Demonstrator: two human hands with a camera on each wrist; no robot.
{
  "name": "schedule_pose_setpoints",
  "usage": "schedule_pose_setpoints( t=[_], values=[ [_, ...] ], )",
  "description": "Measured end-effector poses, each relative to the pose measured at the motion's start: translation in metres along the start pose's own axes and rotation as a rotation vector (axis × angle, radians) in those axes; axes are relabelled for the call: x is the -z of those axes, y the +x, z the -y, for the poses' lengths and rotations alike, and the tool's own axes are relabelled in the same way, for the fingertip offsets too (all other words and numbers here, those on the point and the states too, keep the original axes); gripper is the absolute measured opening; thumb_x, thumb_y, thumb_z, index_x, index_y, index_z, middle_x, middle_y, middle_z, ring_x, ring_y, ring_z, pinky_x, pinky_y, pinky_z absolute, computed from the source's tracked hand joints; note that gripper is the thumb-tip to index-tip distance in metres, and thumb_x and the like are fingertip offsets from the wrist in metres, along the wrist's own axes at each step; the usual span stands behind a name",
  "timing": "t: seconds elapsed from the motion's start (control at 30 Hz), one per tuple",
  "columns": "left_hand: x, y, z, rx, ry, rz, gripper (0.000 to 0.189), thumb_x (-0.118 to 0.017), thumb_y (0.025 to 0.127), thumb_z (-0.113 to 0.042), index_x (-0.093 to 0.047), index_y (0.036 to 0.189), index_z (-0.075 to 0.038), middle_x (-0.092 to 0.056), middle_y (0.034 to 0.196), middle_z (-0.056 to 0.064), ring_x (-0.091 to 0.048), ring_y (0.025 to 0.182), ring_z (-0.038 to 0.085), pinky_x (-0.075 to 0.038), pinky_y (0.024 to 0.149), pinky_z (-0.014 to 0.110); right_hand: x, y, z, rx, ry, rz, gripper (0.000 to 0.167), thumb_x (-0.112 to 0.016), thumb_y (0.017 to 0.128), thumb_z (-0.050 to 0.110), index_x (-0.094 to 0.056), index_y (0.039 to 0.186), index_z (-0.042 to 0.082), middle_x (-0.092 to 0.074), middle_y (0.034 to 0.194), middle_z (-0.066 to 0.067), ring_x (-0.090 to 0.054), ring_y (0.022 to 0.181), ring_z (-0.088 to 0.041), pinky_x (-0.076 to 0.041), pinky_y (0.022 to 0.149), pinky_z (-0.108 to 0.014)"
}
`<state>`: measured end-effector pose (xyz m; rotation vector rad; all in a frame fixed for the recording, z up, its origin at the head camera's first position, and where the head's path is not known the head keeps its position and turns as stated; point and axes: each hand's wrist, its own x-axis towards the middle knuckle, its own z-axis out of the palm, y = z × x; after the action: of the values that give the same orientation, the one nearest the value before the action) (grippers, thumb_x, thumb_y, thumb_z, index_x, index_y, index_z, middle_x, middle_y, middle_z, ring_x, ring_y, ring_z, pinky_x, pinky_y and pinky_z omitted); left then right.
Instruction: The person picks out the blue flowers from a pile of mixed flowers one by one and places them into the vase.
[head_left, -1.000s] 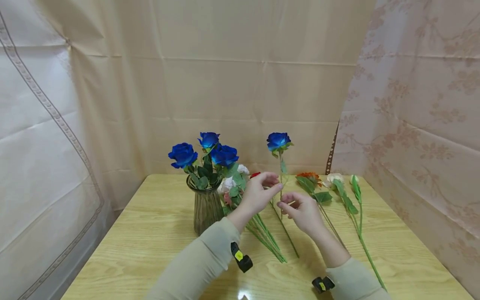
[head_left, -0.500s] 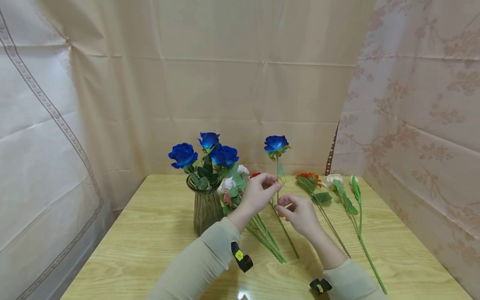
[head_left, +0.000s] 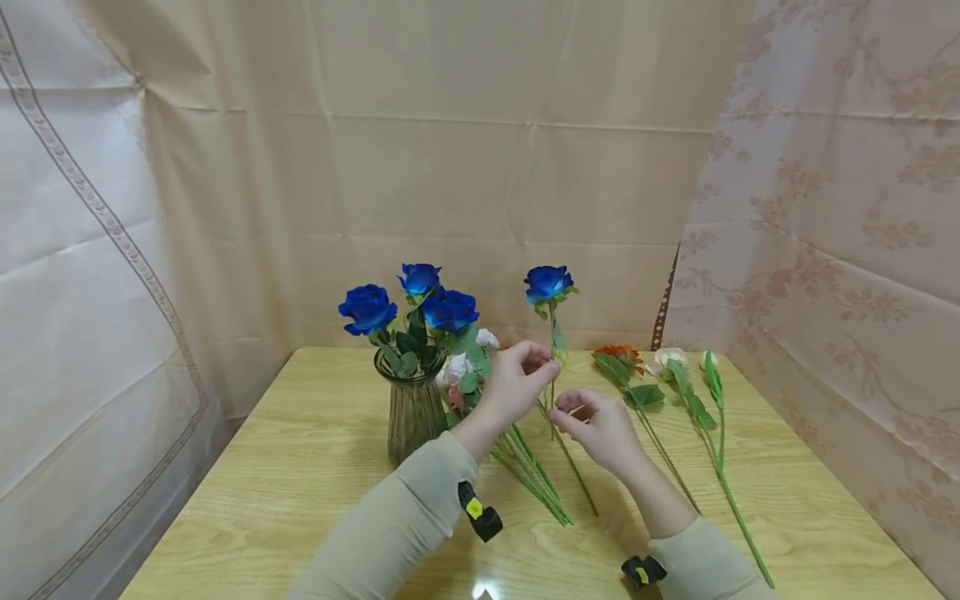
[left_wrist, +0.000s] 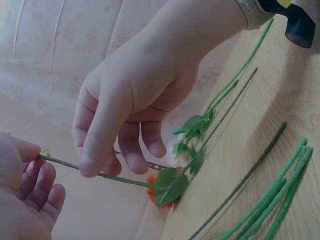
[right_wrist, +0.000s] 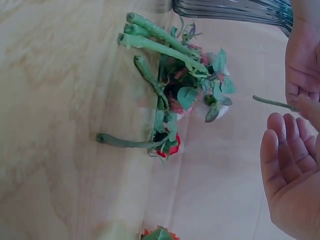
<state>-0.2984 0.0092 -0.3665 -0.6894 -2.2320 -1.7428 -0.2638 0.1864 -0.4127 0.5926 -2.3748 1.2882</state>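
A single blue rose [head_left: 548,284] stands upright above the table, its thin stem between both hands. My left hand [head_left: 513,385] pinches the stem below its leaf; my right hand [head_left: 600,427] pinches it lower down, thumb against fingertips. In the left wrist view the stem [left_wrist: 122,179] runs from the left fingers past the right thumb, its lower end free. Left of the hands, a ribbed smoky glass vase [head_left: 412,421] holds more blue roses [head_left: 450,310]. The held rose's bloom is outside both wrist views.
Behind the left hand lie white flowers [head_left: 455,369] with green stems [head_left: 536,479]. A red flower [right_wrist: 172,145] lies beside them. To the right are an orange flower [head_left: 621,356], a cream flower [head_left: 670,358] and a green bud [head_left: 711,375]. A curtain [head_left: 480,183] hangs behind the table [head_left: 300,517].
The held blue rose has shifted slightly left, dipping and then rising a little. The right hand has moved slightly left with the stem; the left hand stays nearly in place.
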Motion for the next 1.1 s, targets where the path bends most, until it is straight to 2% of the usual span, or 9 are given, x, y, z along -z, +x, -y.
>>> schedule_pose_setpoints(
  t=[0.3, 0.43, 0.67, 0.87, 1.1],
  values=[
    [0.013, -0.005, -0.013, -0.048, 0.029, 0.039, 0.016, -0.069, 0.1, -0.021, -0.069, 0.108, -0.008, -0.068, 0.094, -0.002, -0.064, 0.083, 0.013, -0.055, 0.072, 0.028, 0.012, 0.003, 0.006, -0.02, 0.087, -0.001, 0.015, -0.077, 0.094, 0.023, -0.072, 0.098, 0.008, -0.071, 0.087, -0.003, -0.07, 0.071, -0.031, -0.059, 0.058, -0.031],
    [0.019, -0.009, -0.018, -0.08, 0.044, 0.052, 0.017, -0.069, 0.1, -0.023, -0.069, 0.109, -0.009, -0.068, 0.093, -0.003, -0.063, 0.082, 0.013, -0.055, 0.07, 0.028, 0.016, 0.005, 0.009, -0.033, 0.105, -0.002, 0.017, -0.077, 0.095, 0.024, -0.072, 0.1, 0.009, -0.071, 0.088, -0.004, -0.07, 0.073, -0.034, -0.06, 0.059, -0.034],
    [0.036, -0.017, -0.025, -0.14, 0.071, 0.059, 0.017, -0.068, 0.1, -0.021, -0.068, 0.109, -0.006, -0.068, 0.093, -0.001, -0.063, 0.079, 0.013, -0.055, 0.069, 0.028, 0.019, 0.007, 0.015, -0.083, 0.158, 0.036, 0.024, -0.075, 0.096, 0.027, -0.071, 0.108, 0.007, -0.07, 0.099, -0.008, -0.07, 0.08, -0.025, -0.062, 0.065, -0.043],
    [0.054, -0.022, -0.029, -0.17, 0.09, 0.048, 0.012, -0.069, 0.1, -0.018, -0.068, 0.106, -0.007, -0.069, 0.093, -0.001, -0.064, 0.078, 0.013, -0.056, 0.068, 0.029, 0.019, 0.009, 0.019, -0.103, 0.233, 0.071, 0.026, -0.074, 0.097, 0.027, -0.069, 0.11, 0.005, -0.069, 0.102, -0.01, -0.069, 0.087, -0.027, -0.062, 0.068, -0.043],
    [0.075, -0.028, -0.037, -0.189, 0.063, 0.027, 0.017, -0.069, 0.1, -0.017, -0.069, 0.11, -0.004, -0.071, 0.095, 0.002, -0.067, 0.079, 0.017, -0.057, 0.069, 0.031, 0.016, 0.014, 0.021, -0.062, 0.352, 0.112, 0.028, -0.071, 0.098, 0.019, -0.064, 0.117, 0.0, -0.062, 0.116, -0.018, -0.067, 0.103, -0.029, -0.062, 0.075, -0.04]
  ],
)
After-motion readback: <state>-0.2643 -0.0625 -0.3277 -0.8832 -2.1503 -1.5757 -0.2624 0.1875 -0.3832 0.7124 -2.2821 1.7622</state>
